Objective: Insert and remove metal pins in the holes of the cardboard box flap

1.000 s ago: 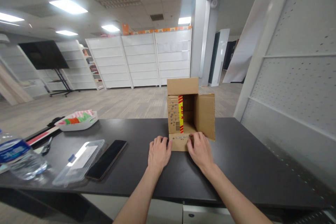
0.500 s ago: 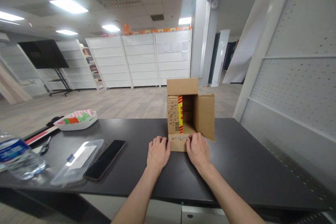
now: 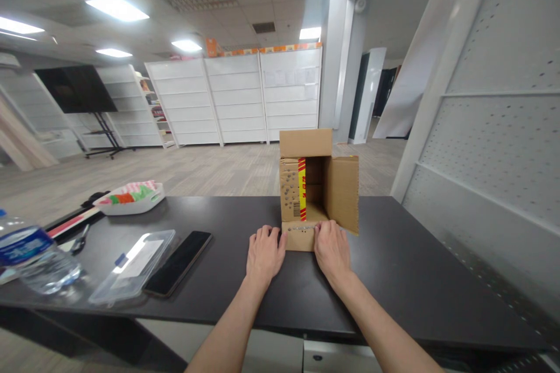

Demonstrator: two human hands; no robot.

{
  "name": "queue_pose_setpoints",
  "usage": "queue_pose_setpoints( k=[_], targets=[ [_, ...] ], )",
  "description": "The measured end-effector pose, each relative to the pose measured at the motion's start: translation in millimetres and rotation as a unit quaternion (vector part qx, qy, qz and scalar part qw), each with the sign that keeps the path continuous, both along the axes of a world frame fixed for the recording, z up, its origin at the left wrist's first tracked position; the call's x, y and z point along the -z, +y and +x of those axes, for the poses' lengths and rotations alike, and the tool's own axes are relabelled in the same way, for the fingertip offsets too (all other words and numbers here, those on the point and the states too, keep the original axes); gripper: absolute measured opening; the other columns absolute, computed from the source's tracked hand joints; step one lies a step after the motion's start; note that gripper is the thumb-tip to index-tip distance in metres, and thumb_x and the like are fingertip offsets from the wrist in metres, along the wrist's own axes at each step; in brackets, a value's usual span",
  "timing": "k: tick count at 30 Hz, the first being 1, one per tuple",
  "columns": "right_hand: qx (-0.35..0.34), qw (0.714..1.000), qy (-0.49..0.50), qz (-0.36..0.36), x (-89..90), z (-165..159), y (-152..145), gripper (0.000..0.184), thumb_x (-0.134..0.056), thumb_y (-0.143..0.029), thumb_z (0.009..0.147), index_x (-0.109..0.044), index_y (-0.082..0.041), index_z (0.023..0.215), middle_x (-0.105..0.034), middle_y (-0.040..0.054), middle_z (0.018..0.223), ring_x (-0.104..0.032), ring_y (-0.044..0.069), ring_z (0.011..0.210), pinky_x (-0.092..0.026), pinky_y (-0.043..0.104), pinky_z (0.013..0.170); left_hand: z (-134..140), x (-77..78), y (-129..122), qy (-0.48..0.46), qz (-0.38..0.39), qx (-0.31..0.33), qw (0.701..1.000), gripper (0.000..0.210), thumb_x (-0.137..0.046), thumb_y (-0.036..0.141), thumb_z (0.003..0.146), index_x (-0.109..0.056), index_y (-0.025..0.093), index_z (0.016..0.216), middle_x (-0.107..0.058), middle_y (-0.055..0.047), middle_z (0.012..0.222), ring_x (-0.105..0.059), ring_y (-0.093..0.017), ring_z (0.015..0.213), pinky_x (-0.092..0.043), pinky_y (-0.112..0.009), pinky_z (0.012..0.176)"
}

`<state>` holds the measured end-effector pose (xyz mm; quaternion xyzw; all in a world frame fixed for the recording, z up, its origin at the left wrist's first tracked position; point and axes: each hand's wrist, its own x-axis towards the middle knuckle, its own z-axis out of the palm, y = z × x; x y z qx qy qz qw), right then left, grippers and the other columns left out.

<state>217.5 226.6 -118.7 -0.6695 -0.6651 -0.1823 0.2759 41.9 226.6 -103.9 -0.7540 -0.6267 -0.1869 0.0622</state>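
An open cardboard box (image 3: 290, 189) stands on the dark table, its opening facing me. Its top flap is raised, its right flap swung outward, and the lower flap (image 3: 300, 240) lies toward me, with a row of small silvery marks. Red-and-yellow tape (image 3: 302, 189) runs down the left flap. My left hand (image 3: 265, 253) rests palm down on the table, fingers loosely bent and slightly apart, thumb against the lower flap's left edge. My right hand (image 3: 332, 247) is closed at that flap's right edge, fingertips curled over it; the exact grip is partly hidden.
Left of my hands lie a black phone (image 3: 179, 263) and a clear plastic case (image 3: 131, 265). Farther left are a water bottle (image 3: 37, 256) and a white tray (image 3: 131, 206) of colourful items. A perforated white panel (image 3: 494, 157) rises along the table's right side.
The whole view has shifted very slightly to the right. Both hands and the box keep nearly the same places; the right hand sits marginally farther right along the flap's edge.
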Motion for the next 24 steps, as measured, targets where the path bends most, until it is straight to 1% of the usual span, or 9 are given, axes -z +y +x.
queue_pose_setpoints(
  k=[7, 10, 16, 20, 24],
  targets=[
    [-0.023, 0.998, 0.008, 0.058, 0.5, -0.4, -4.5, 0.017, -0.038, -0.02, 0.098, -0.051, -0.017, 0.089, -0.059, 0.0085, 0.086, -0.053, 0.022, 0.081, -0.031, 0.034, 0.072, -0.6, 1.1, 0.8, -0.001, 0.003, 0.002, 1.0, 0.042, -0.028, 0.044, 0.099, -0.063, 0.022, 0.106, -0.061, -0.008, 0.109, -0.054, -0.023, 0.103, -0.038, -0.039, 0.09],
    [-0.045, 0.997, 0.03, 0.062, 0.4, -0.3, -6.5, 0.017, -0.036, -0.019, 0.099, -0.051, -0.016, 0.09, -0.059, 0.0092, 0.089, -0.054, 0.022, 0.085, -0.032, 0.033, 0.073, -0.1, 0.9, 0.9, 0.001, 0.005, 0.003, 1.0, 0.042, -0.028, 0.043, 0.099, -0.063, 0.022, 0.105, -0.061, -0.008, 0.109, -0.054, -0.023, 0.104, -0.038, -0.039, 0.09],
    [-0.082, 0.994, 0.04, 0.051, 1.3, 0.8, -7.0, 0.013, -0.04, -0.019, 0.097, -0.051, -0.018, 0.09, -0.06, 0.007, 0.085, -0.055, 0.022, 0.084, -0.032, 0.033, 0.073, 0.7, -1.2, -0.5, 0.003, 0.003, 0.002, 1.0, 0.042, -0.028, 0.042, 0.099, -0.064, 0.021, 0.103, -0.061, -0.008, 0.108, -0.054, -0.023, 0.103, -0.039, -0.039, 0.09],
    [-0.095, 0.992, 0.047, 0.072, 2.3, 2.7, -4.9, 0.016, -0.038, -0.015, 0.097, -0.052, -0.019, 0.09, -0.061, 0.0063, 0.084, -0.055, 0.022, 0.082, -0.033, 0.033, 0.072, 0.6, -0.8, -0.5, 0.006, 0.005, 0.002, 1.0, 0.042, -0.028, 0.042, 0.099, -0.064, 0.021, 0.103, -0.061, -0.009, 0.108, -0.054, -0.023, 0.103, -0.039, -0.039, 0.09],
    [-0.129, 0.984, 0.062, 0.105, 1.1, 4.9, -4.8, 0.019, -0.037, -0.014, 0.096, -0.053, -0.02, 0.089, -0.061, 0.0058, 0.083, -0.055, 0.021, 0.08, -0.036, 0.033, 0.071, 0.3, -0.3, -0.2, 0.003, 0.005, 0.003, 1.0, 0.042, -0.028, 0.042, 0.099, -0.064, 0.022, 0.104, -0.061, -0.008, 0.107, -0.054, -0.023, 0.103, -0.038, -0.039, 0.09]
  ],
)
